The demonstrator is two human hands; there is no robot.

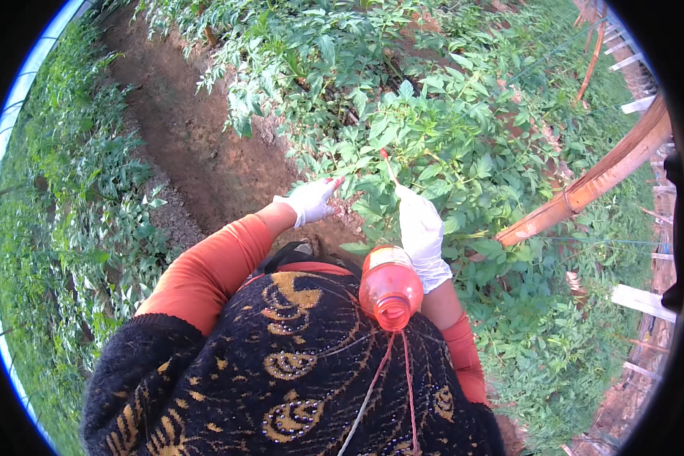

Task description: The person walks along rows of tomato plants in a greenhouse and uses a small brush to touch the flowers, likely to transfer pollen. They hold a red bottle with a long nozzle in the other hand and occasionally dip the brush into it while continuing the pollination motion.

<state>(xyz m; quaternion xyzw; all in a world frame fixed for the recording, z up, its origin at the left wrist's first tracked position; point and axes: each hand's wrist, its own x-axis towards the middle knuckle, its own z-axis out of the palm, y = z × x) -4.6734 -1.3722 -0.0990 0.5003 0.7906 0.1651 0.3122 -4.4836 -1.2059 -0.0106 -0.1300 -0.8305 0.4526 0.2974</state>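
Observation:
My right hand (420,225), in a white glove, grips a thin stick (391,171) with a red tip, which points up among the leaves of a tomato plant (416,122). To its left, my left hand (314,200) wears a white glove with red stains at the fingertips. Its fingers are apart beside the leaves, and I see nothing held in them. A clear plastic bottle (390,285), red inside and without a cap, hangs on cords (408,387) against my chest, just below my right wrist.
A bamboo pole (587,182) slants in from the right, close to my right hand. A bare soil path (188,125) runs along the left, with another row of plants (91,199) beyond it. Thin strings (604,241) cross the plants at right.

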